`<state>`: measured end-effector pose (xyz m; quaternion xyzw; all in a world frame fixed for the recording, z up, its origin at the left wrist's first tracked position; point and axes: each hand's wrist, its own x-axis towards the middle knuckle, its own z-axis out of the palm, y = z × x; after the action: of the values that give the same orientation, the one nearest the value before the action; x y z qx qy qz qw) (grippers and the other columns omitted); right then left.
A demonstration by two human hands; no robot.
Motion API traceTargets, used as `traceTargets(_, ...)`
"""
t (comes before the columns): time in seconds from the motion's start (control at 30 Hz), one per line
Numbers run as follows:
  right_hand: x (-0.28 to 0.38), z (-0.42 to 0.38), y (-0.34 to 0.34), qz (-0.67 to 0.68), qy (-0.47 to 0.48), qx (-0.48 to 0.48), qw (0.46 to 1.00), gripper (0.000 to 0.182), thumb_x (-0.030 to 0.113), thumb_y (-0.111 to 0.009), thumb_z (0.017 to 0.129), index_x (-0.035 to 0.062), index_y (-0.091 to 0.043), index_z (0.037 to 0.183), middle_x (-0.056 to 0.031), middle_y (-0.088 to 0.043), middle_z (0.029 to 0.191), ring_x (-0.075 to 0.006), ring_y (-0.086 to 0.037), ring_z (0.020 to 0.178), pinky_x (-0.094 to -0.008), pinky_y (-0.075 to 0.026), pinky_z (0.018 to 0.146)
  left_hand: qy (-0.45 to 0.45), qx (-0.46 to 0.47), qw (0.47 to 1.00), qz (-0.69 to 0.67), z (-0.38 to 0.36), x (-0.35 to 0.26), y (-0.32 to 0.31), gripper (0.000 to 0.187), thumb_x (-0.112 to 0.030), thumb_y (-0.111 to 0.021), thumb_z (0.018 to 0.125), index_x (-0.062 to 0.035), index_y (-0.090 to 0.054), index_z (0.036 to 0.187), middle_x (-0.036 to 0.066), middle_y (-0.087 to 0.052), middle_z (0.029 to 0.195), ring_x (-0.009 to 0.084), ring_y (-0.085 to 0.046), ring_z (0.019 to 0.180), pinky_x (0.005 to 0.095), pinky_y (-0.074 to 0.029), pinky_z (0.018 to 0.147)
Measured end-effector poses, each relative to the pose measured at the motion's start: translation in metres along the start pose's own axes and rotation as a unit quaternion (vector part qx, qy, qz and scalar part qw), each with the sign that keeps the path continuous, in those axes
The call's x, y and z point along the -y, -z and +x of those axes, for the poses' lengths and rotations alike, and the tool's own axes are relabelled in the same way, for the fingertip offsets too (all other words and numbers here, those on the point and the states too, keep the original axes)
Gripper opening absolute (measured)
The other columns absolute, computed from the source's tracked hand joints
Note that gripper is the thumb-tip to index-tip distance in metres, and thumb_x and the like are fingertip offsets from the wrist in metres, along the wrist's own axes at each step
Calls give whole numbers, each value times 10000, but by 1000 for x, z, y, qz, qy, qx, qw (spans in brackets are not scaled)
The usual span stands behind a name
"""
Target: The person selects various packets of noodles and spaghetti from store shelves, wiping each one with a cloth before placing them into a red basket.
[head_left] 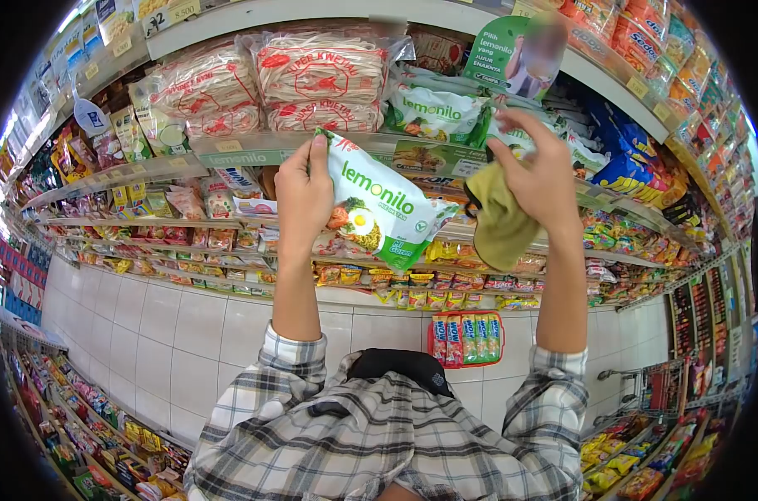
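Between thumb and fingers, my left hand (306,188) holds a white and green lemonilo noodle packet (377,204) by its upper left corner, in front of the shelf. On the right, my right hand (536,171) is raised near the lemonilo packets (437,113) on the shelf, thumb and forefinger apart. An olive-green cloth (504,219) hangs below its palm; the other fingers are curled towards it and look closed on it. The exact grip is partly hidden.
Clear bags of noodles (320,79) stand left of the lemonilo packets. A round green sign (496,54) hangs from the upper shelf edge. Below, a red basket (466,364) of packets sits on the tiled floor. A shopping cart (659,388) stands at the lower right.
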<state>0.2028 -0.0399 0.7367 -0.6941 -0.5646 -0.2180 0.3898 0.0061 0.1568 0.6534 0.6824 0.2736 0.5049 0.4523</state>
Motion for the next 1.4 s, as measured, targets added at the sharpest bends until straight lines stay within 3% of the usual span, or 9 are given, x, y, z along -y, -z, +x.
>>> traceTargets(0.1,13,-25,30,177,-198,137,954,422,134,-739,801,39,-599,1187,-89,-669,943,-164,-636,821,-323,-506,749,6,5,1000,-23,-1,0,-5,379,-279,-478,998,63,-625,928,52,-544,618,97,-421,597,297,-390,575)
traceTargets(0.13,10,-34,29,227,-185,166,942,463,180,-745,815,8,-577,1210,-71,-668,926,-119,-608,864,-297,-499,762,9,10,999,-32,1,1,-8,378,-275,-477,999,64,-625,925,42,-539,617,95,-415,593,295,-382,569)
traceTargets(0.37,15,-51,8,182,-162,223,944,630,263,-783,778,-4,-522,1286,-128,-676,953,-200,-632,945,-335,-481,858,-75,-35,985,-149,-9,-21,-49,379,-261,-454,1027,0,-586,787,-77,-425,618,16,-325,577,231,-257,505)
traceTargets(0.53,21,-58,10,211,-124,197,949,484,253,-787,766,-51,-639,1112,-169,-686,1055,-208,-642,987,-337,-488,874,-192,-32,972,-134,-28,-36,-40,335,-217,-431,1027,-9,-543,790,-52,-458,666,31,-355,604,224,-291,523)
traceTargets(0.67,33,-91,12,183,-133,238,944,401,177,-743,797,-17,-637,1131,-187,-689,1052,-263,-672,973,-349,-500,860,-224,5,971,-83,-63,-21,-27,366,-241,-396,1030,14,-557,823,-3,-532,696,54,-436,625,215,-338,557)
traceTargets(0.87,-13,-105,65,116,-166,117,972,355,127,-719,812,-16,-638,1127,-176,-693,1054,-239,-667,986,-345,-493,870,-196,98,950,-223,-42,-31,-59,374,-243,-408,1019,40,-605,877,107,-661,814,150,-636,748,287,-493,703)
traceTargets(1.07,-78,-92,154,24,-223,-52,973,337,87,-725,814,-45,-640,1112,-119,-693,1033,-162,-624,958,-297,-470,874,-365,248,886,145,28,-44,-107,251,-234,-556,938,-9,-666,955,154,-684,874,314,-653,764,364,-508,724)
traceTargets(1.23,-105,-76,172,157,-250,-116,949,311,57,-697,843,-54,-629,1126,-106,-676,1050,-148,-611,948,-295,-461,880,-293,320,866,246,72,-37,-141,240,-197,-570,936,1,-674,1024,181,-686,936,313,-659,820,373,-497,738)
traceTargets(1.4,-120,-60,154,124,-148,-110,975,309,62,-690,857,-42,-627,1141,-99,-675,1050,-123,-607,937,-253,-473,826,-295,330,871,212,78,-35,-145,208,-163,-590,928,8,-660,1025,157,-690,868,240,-666,780,332,-496,703)
